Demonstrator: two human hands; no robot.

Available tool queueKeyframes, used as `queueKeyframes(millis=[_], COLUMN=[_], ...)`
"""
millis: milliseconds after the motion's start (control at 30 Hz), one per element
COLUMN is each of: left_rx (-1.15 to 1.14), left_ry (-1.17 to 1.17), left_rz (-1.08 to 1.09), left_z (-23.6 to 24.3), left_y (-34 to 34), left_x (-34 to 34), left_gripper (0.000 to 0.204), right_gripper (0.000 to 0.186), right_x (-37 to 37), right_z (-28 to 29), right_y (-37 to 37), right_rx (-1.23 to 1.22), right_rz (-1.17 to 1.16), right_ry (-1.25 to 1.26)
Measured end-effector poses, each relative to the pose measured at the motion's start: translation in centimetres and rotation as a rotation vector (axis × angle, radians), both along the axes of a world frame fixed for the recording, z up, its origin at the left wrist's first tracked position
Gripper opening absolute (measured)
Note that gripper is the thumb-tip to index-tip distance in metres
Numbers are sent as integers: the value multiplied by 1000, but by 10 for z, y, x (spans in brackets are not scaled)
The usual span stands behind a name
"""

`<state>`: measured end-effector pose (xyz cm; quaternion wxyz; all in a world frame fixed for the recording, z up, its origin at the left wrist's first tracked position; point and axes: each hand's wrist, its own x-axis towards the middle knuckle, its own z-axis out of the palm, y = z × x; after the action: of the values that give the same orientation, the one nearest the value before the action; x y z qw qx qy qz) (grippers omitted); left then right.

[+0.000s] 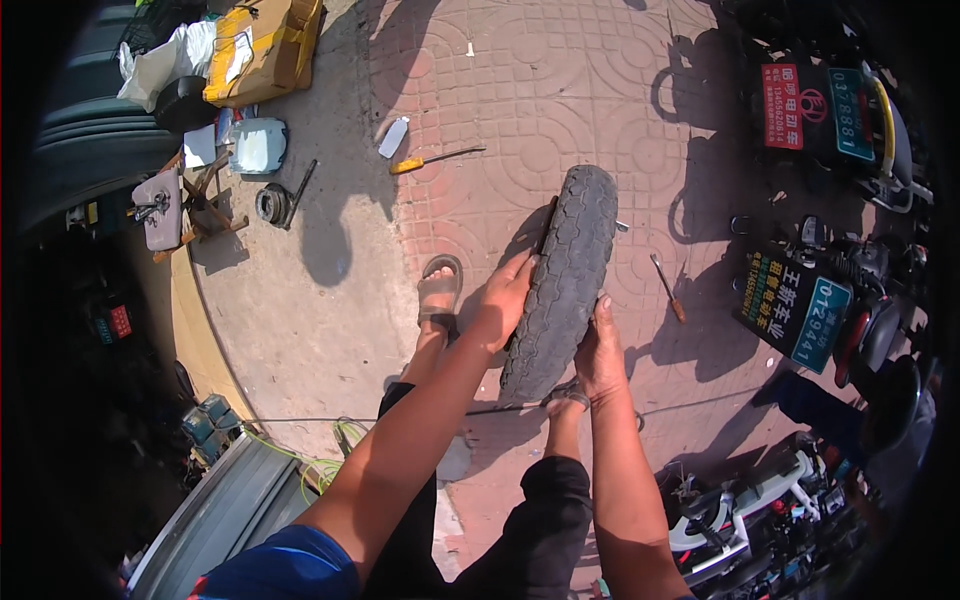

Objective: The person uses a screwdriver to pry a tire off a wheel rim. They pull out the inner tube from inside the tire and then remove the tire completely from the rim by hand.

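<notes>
A worn black tyre [565,280] stands on its tread between my feet, seen from above with its top tilted slightly to the right. My left hand [508,300] grips its left side, fingers reaching round behind the sidewall. On the right side, near the lower end, my right hand [602,352] holds it with the thumb up along the edge and the other fingers hidden. A yellow-handled screwdriver [410,165] lies on the ground ahead to the left. Another screwdriver [672,295] with a brown handle lies to the right of the tyre.
Parked electric scooters [865,130] line the right side. At far left are a taped cardboard box [262,50], a small wooden stool [212,210] and a round metal part [270,203] beside a dark bar. A thin cable [680,408] crosses the paving behind my feet.
</notes>
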<state>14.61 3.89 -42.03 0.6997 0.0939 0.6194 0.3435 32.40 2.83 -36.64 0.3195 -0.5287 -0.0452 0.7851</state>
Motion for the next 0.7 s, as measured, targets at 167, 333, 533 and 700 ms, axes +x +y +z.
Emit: queueKeyframes(millis=[167,333,533,700], left_rx=[22,113,280,316], left_ry=[107,-49,335,579], left_rz=[-9,11,-78,-268], left_z=[5,-19,-71,-43], left_y=[20,18,-14,-23], left_x=[-6,-9,-44,-18], left_gripper=[50,47,44,47], right_gripper=[83,91,98,85], right_x=[2,-6,-2,29], right_z=[-12,-35,-43,-30], right_y=[21,27,10,2], right_rx=[-51,-102,-151,-116], right_rz=[50,36,120,169], right_ry=[-10,89,292,413])
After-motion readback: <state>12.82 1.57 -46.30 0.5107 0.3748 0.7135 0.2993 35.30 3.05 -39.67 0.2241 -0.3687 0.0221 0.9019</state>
